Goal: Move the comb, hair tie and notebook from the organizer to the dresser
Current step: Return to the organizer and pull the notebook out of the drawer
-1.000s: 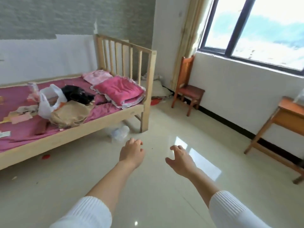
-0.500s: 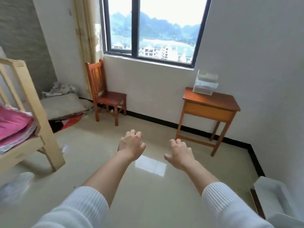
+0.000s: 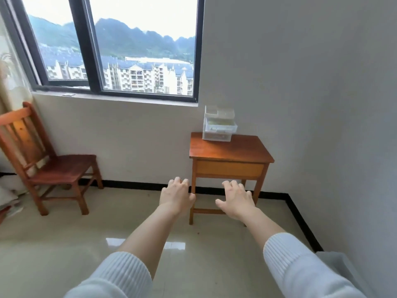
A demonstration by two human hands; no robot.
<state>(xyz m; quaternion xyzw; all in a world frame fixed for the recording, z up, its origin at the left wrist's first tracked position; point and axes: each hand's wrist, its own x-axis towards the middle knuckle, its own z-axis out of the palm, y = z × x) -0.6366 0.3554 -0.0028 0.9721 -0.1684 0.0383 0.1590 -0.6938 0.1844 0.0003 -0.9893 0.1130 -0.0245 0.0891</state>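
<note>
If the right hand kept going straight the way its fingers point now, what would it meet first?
Probably the small wooden table, around its front drawer panel; the right hand is empty and nothing lies between them. Depth is hard to judge from this view.

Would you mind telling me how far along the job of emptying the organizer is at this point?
Nothing looks done yet. The organizer sits at the back of the dresser, whose top holds nothing else. Both hands are empty and open, the left hand and right hand held out short of the dresser. The comb, hair tie and notebook all remain to be moved; none can be made out from here.
</note>
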